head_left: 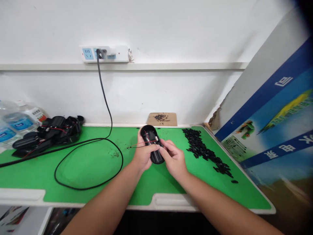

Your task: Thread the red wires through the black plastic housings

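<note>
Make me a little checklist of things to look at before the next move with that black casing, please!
1. Left hand is holding the casing: ok.
2. Right hand has its fingers on the casing: ok.
3. Red wires are not pinched by fingers: cannot tell, the hands hide part of them.
4. Black pieces are apart from the hands: ok.
5. Cable is away from the hands: ok.
</note>
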A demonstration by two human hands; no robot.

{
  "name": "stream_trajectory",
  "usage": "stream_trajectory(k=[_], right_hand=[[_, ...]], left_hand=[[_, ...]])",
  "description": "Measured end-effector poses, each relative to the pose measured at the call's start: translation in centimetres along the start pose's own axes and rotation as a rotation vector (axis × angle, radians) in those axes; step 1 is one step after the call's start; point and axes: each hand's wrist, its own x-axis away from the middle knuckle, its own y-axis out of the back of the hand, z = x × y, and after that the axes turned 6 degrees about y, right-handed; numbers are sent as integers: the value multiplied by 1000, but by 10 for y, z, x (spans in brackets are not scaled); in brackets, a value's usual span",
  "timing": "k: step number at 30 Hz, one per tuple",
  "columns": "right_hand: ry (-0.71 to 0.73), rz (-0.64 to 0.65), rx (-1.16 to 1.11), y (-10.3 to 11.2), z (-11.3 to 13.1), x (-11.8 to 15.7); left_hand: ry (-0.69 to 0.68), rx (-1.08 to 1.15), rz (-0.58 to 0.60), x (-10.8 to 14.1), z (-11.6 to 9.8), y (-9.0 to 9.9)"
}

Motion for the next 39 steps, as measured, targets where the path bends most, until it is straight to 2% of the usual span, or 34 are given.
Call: stream_trajectory(k=[6,13,21,25,28,30,32,34,35,36,37,38,39], right_hand=[[19,56,-8,5,2,-3],[-157,43,-94,7,-2,-10],[-171,57,-23,7,-1,-7],[-310,-59,-254,11,-8,-15],[-385,-198,-372,16,-16,-23],[-419,-246,-336,20,-21,-27],[-442,-249,-283,23,-26,-29],[-443,-229,-251,26,-31,-29],[-439,-215,-237,27,-34,-29],[-437,-204,-220,29,-38,-28],[-435,-193,-199,30,-43,-27],[-433,-175,-173,32,-47,-26],[-432,-147,-137,34,-52,-25]], left_hand=[[70,-18,33,1,2,2],[104,-57,65,3,2,-1],[41,-85,13,-1,2,2],[-24,-158,22,-7,0,-1],[-75,-333,123,-3,0,-4],[-160,-509,223,12,-2,-6],[-267,-698,352,40,-7,-6],[-335,-891,538,81,-15,2],[-336,-973,643,105,-20,10],[-280,-1040,744,131,-25,21],[-172,-1064,758,157,-30,36],[-11,-1042,673,182,-35,54],[132,-1008,483,207,-40,74]])
